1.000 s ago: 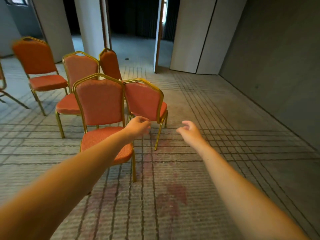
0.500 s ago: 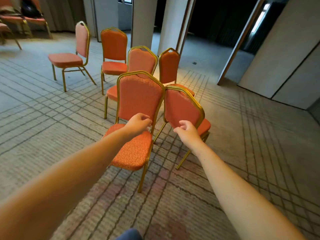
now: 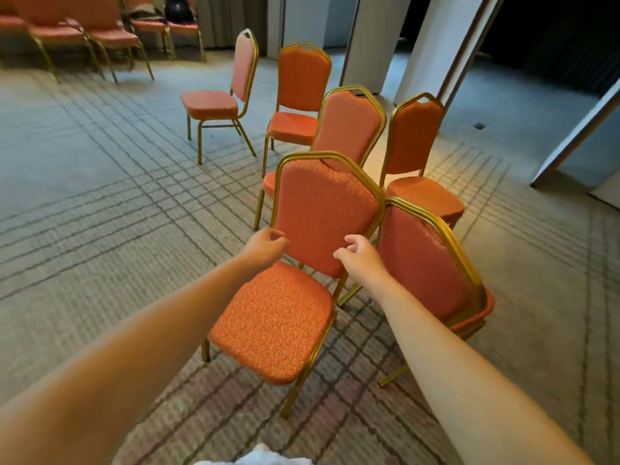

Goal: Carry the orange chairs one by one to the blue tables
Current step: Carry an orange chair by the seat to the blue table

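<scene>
The nearest orange chair (image 3: 315, 209), padded with a gold metal frame, stands on the carpet right in front of me, its seat facing me. My left hand (image 3: 265, 245) hovers at the lower left edge of its backrest with fingers curled and apart, holding nothing. Just in front of the backrest's lower right part is my right hand (image 3: 359, 255), also loosely curled and empty. Whether either hand touches the frame is unclear. No blue tables are in view.
A stack of orange chairs (image 3: 432, 266) leans close on the right. Behind stand three more chairs (image 3: 350, 129), and one chair (image 3: 214, 102) sits sideways. A row of chairs (image 3: 100, 35) lines the far left. White partition panels (image 3: 432, 45) rise behind.
The view has swung left and come closer to the chairs. Both hands have moved in from open air to the lower sides of the nearest chair's backrest.
</scene>
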### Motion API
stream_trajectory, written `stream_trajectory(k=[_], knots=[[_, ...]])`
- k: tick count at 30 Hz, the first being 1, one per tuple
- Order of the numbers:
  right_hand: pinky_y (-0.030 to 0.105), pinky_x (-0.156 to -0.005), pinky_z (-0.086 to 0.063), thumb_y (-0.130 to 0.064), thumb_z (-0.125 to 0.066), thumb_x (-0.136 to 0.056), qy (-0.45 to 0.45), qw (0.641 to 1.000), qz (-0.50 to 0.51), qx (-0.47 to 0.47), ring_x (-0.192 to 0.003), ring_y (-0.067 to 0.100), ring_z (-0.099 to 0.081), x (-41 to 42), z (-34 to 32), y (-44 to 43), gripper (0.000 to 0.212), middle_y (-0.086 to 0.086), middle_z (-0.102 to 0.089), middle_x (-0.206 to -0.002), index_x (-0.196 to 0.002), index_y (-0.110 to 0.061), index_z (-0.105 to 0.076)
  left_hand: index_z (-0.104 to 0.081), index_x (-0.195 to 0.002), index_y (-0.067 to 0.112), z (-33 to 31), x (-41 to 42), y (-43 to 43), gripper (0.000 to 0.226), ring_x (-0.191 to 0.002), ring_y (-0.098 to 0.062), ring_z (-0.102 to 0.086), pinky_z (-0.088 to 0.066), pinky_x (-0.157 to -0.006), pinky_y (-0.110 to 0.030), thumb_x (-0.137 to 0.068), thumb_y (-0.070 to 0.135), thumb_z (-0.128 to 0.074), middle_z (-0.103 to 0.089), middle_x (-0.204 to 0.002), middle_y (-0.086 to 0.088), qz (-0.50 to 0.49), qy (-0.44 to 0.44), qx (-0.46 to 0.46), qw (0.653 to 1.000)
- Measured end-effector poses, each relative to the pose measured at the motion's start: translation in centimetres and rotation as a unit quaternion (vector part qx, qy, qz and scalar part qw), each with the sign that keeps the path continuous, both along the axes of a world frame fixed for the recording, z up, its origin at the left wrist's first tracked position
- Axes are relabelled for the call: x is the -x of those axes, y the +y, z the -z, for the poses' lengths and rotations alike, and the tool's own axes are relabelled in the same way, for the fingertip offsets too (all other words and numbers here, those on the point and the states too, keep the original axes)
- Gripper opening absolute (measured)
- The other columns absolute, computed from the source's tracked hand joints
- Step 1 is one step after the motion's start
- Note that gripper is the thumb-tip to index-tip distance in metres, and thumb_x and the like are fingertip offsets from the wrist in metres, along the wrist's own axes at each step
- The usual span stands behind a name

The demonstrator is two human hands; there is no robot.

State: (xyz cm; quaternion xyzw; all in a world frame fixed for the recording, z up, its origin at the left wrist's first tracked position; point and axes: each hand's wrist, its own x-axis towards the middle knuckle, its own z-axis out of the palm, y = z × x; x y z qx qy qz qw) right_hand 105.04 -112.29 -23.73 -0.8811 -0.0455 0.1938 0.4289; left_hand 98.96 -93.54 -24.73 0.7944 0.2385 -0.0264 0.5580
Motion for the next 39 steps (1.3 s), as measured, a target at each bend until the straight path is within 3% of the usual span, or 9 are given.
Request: stream_trajectory(k=[7, 12, 19, 23, 26, 30, 32, 36, 39], knots=[[0.033, -0.093, -0.041, -0.031, -0.057, -0.091, 0.019, 0.992, -0.108, 0.062, -0.123, 0.024, -0.050, -9.3, 4.0, 6.2, 0.055, 0.008, -0.046, -0.141, -0.142, -0.019, -0.042, -0.050, -0.088, 0.023, 3.8, -4.3, 4.0, 0.008, -0.087, -0.023, -0.056, -0.049, -0.079, -0.038, -0.095, 0.020, -0.047, -0.059, -0.097, -0.011, -0.096, 0.031, 0.018, 0.995], [0.037, -0.100, -0.041, -0.032, -0.054, -0.091, -0.003, 0.954, -0.266, 0.140, -0.127, 0.026, -0.047, -15.1, 8.1, 12.4, 0.054, 0.008, -0.045, -0.142, -0.142, -0.019, -0.042, -0.057, -0.095, 0.018, 8.1, -6.2, 7.4, 0.009, -0.090, -0.024, -0.059, -0.047, -0.076, -0.034, -0.094, 0.018, -0.048, -0.061, -0.101, -0.009, -0.221, 0.060, 0.059, 0.972], [0.032, -0.087, -0.043, -0.025, -0.052, -0.093, 0.032, 0.891, -0.422, 0.163, -0.112, 0.021, -0.055, -21.0, 13.8, 18.1, 0.048, 0.009, -0.049, -0.138, -0.140, -0.015, -0.046, -0.056, -0.108, 0.015, 13.5, -7.6, 8.7, 0.017, -0.085, -0.021, -0.055, -0.042, -0.072, -0.031, -0.093, 0.012, -0.050, -0.062, -0.100, -0.010, -0.483, 0.100, 0.150, 0.857], [0.040, -0.098, -0.046, -0.024, -0.052, -0.090, 0.051, 0.873, -0.455, 0.171, -0.116, 0.024, -0.054, -22.0, 16.7, 19.6, 0.048, 0.009, -0.050, -0.137, -0.137, -0.016, -0.048, -0.059, -0.112, 0.012, 17.5, -6.6, 8.2, 0.023, -0.096, -0.033, -0.064, -0.051, -0.084, -0.048, -0.089, 0.015, -0.054, -0.065, -0.114, -0.023, -0.565, 0.143, 0.173, 0.794], [0.040, -0.097, -0.047, -0.026, -0.053, -0.090, 0.064, 0.862, -0.468, 0.182, -0.112, 0.023, -0.056, -22.2, 18.9, 19.9, 0.048, 0.008, -0.050, -0.138, -0.138, -0.018, -0.048, -0.061, -0.116, 0.008, 19.0, -6.1, 7.3, 0.027, -0.089, -0.028, -0.064, -0.050, -0.077, -0.038, -0.090, 0.015, -0.054, -0.068, -0.111, -0.017, -0.605, 0.168, 0.183, 0.757], [0.039, -0.098, -0.045, -0.028, -0.053, -0.092, 0.084, 0.855, -0.467, 0.208, -0.115, 0.023, -0.055, -22.3, 22.0, 19.3, 0.047, 0.006, -0.047, -0.138, -0.138, -0.020, -0.047, -0.063, -0.108, 0.006, 21.9, -5.5, 6.4, 0.022, -0.100, -0.038, -0.065, -0.052, -0.082, -0.047, -0.089, 0.011, -0.053, -0.068, -0.104, -0.023, -0.623, 0.194, 0.196, 0.732], [0.037, -0.099, -0.043, -0.026, -0.055, -0.091, 0.086, 0.862, -0.451, 0.214, -0.117, 0.025, -0.053, -22.4, 24.2, 19.4, 0.048, 0.009, -0.049, -0.136, -0.137, -0.018, -0.048, -0.064, -0.100, 0.006, 24.1, -5.3, 6.2, 0.016, -0.094, -0.034, -0.065, -0.051, -0.074, -0.040, -0.089, 0.011, -0.053, -0.068, -0.094, -0.019, -0.626, 0.206, 0.192, 0.727], [0.034, -0.095, -0.039, -0.021, -0.056, -0.091, 0.095, 0.875, -0.421, 0.220, -0.118, 0.025, -0.051, -22.8, 28.4, 18.8, 0.044, 0.010, -0.049, -0.134, -0.134, -0.017, -0.049, -0.057, -0.124, 0.003, 28.1, -4.8, 5.2, 0.033, -0.107, -0.021, -0.057, -0.036, -0.079, -0.022, -0.093, 0.016, -0.055, -0.060, -0.110, -0.005, -0.640, 0.238, 0.176, 0.709], [0.037, -0.098, -0.039, -0.019, -0.055, -0.090, 0.080, 0.881, -0.412, 0.220, -0.119, 0.026, -0.051, -23.2, 31.2, 17.8, 0.045, 0.011, -0.048, -0.136, -0.135, -0.016, -0.049, -0.056, -0.126, 0.005, 31.9, -4.4, 4.3, 0.036, -0.112, -0.024, -0.057, -0.036, -0.083, -0.024, -0.093, 0.020, -0.055, -0.062, -0.119, -0.009, -0.648, 0.259, 0.176, 0.694]])
